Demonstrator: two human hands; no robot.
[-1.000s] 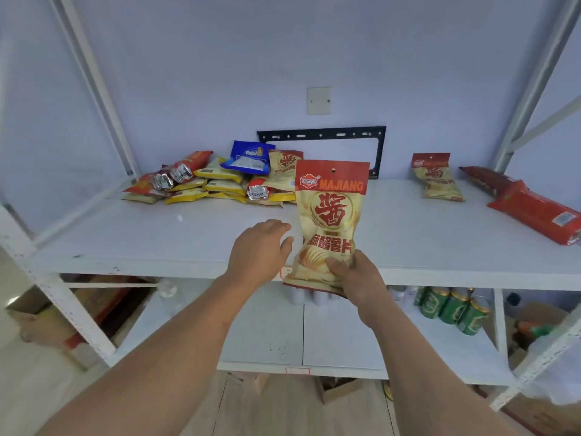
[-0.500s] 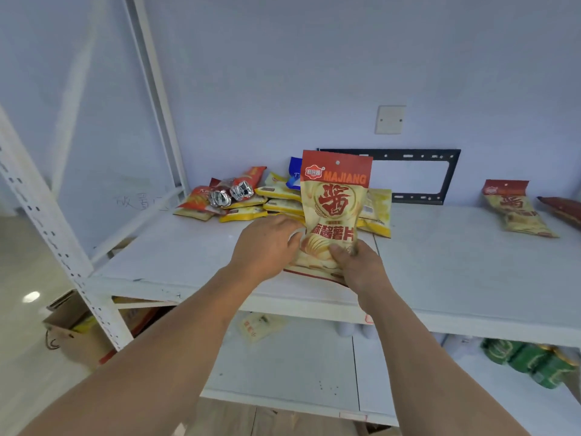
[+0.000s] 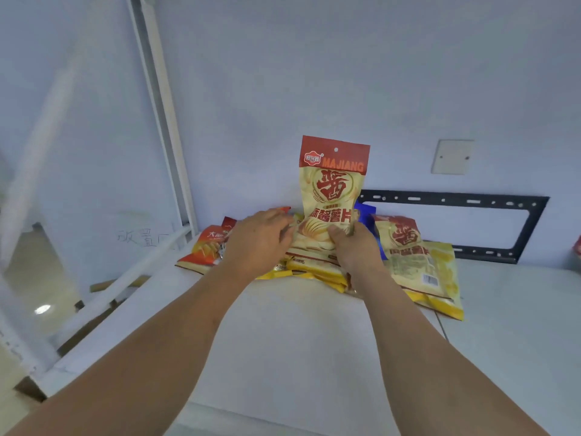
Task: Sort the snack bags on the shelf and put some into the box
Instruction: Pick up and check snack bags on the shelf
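The MAJIANG bag (image 3: 333, 190), held at the shelf's front edge a second ago, has been carried back over the pile (image 3: 317, 269) at the rear left of the shelf (image 3: 298, 341); its lower edge now lies just above the yellow bags. The right hand (image 3: 355, 247) has travelled with it, and the left hand (image 3: 257, 240) has been advanced over the orange bag (image 3: 204, 250). The cans and red packets at right have been lost from view.

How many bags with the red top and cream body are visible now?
2. One bag is upright in the right hand; one lying bag rests on the pile, right of it. Others may be hidden underneath.
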